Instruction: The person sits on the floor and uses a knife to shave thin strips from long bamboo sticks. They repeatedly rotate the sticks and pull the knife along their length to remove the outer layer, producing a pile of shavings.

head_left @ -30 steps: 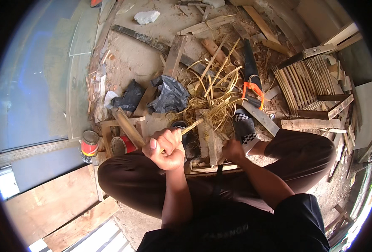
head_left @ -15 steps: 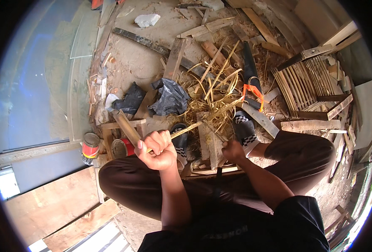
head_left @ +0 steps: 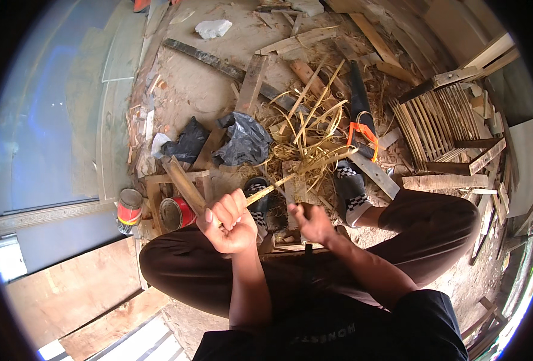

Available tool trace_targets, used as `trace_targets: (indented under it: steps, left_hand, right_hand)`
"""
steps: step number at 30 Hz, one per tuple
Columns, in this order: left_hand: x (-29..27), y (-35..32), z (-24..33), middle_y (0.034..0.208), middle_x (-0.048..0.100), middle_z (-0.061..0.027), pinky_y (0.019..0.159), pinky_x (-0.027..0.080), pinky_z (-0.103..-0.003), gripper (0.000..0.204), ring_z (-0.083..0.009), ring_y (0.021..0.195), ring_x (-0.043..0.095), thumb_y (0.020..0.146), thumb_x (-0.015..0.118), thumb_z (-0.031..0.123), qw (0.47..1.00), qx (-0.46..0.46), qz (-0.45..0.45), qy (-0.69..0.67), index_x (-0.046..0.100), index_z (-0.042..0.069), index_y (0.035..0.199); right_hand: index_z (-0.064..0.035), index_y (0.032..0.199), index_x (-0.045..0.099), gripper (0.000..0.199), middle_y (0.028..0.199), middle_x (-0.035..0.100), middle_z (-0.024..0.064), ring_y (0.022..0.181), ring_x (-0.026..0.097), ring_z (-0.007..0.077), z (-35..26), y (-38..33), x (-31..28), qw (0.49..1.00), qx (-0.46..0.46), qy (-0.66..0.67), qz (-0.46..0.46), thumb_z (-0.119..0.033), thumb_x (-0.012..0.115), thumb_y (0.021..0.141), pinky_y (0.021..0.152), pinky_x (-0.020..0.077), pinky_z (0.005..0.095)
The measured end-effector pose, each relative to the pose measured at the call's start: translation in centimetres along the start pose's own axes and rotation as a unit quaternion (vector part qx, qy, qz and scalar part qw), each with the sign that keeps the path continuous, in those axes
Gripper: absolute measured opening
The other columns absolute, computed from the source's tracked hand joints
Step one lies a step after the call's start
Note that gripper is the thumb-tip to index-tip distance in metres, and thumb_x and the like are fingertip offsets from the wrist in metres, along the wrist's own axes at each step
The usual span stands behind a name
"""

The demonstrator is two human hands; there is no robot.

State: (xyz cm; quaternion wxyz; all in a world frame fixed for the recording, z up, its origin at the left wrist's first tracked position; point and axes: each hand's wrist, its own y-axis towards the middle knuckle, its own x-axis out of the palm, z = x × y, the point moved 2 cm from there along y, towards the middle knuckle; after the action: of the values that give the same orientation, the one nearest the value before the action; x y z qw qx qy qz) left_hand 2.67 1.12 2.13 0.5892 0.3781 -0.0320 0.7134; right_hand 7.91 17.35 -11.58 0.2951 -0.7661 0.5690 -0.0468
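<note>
Right hand (head_left: 313,224), gripping a blade (head_left: 283,194), has shifted toward frame centre, bringing work nearer left hand (head_left: 227,222), clenched round a stick (head_left: 265,192).

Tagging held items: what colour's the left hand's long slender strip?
Yellowish-tan strip; head view.

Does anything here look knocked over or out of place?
Yes: the red-banded can near the left knee seems tipped, its open end facing left, while the other can looks upright. Crumpled black plastic lies among wood scraps, and yellowish strips sprawl in a messy tangle.
</note>
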Motion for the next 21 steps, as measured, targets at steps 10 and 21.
trace_targets:
  steps: [10, 21]
  left_hand:
    - [0.1, -0.8, 0.0, 0.052, 0.024, 0.001, 0.05, 0.021, -0.031, 0.046, -0.0111, 0.048, 0.019, 0.1, 0.035, 0.025, 0.998, 0.053, 0.0, 0.045, 0.027, 0.014, 0.057]
    - [2.4, -0.1, -0.9, 0.049, 0.02, 0.0017, 0.049, 0.018, -0.029, 0.048, -0.0095, 0.047, 0.018, 0.098, 0.04, 0.016, 0.993, 0.062, 0.083, 0.057, 0.021, 0.013, 0.055]
  right_hand:
    - [0.0027, 0.095, 0.063, 0.048, 0.068, 0.065, 0.0261, 0.07, 0.066, 0.0474, -5.8, -3.9, 0.6, 0.997, -0.076, 0.0, 0.023, -0.044, 0.053, 0.1, 0.065, 0.0518, 0.054]
    - [0.0039, 0.094, 0.058, 0.046, 0.069, 0.063, 0.0312, 0.072, 0.066, 0.0492, -6.9, -4.9, -0.1, 0.993, -0.109, -0.047, 0.024, -0.042, 0.053, 0.101, 0.067, 0.0522, 0.055]
